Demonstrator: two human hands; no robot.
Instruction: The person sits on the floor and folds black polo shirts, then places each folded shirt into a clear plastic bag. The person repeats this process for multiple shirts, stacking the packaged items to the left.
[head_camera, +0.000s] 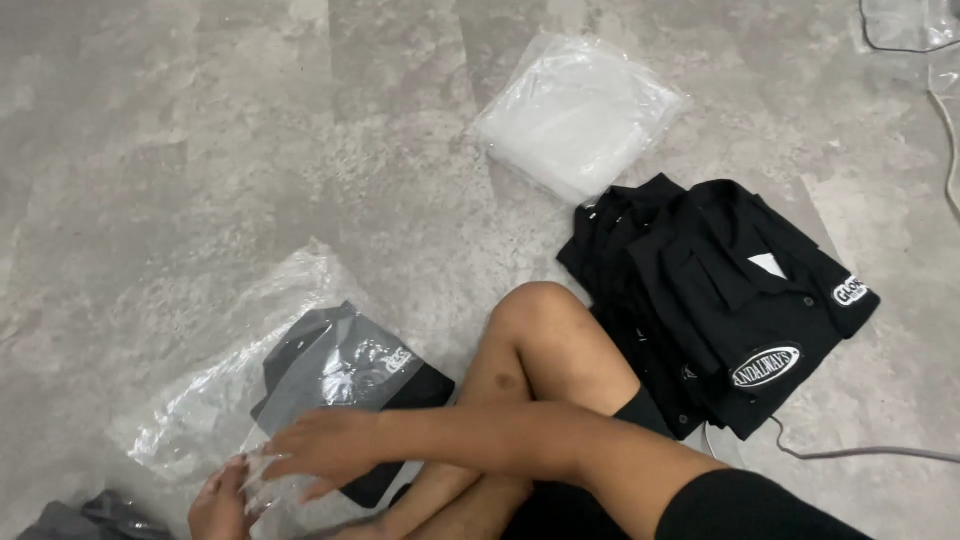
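At 7 o'clock on the grey floor (200, 120), a folded black shirt (350, 385) lies partly inside a clear plastic bag (230, 380), its lower end jutting out of the bag's mouth toward the person's knee (540, 310). The right hand (320, 445), reaching across the body, lies flat with fingers spread on the bag's open edge, and the left hand (220, 505), at the bottom edge of the view, pinches that same edge; how firmly it grips I cannot tell. By my judgement this shirt is about halfway bagged, not yet sealed. At 3 o'clock a stack of folded black shirts (720, 310) lies bare, so most of the bagging looks left to do. At 1 o'clock sits a pile of empty clear bags (580, 115). No finished, sealed package shows anywhere.
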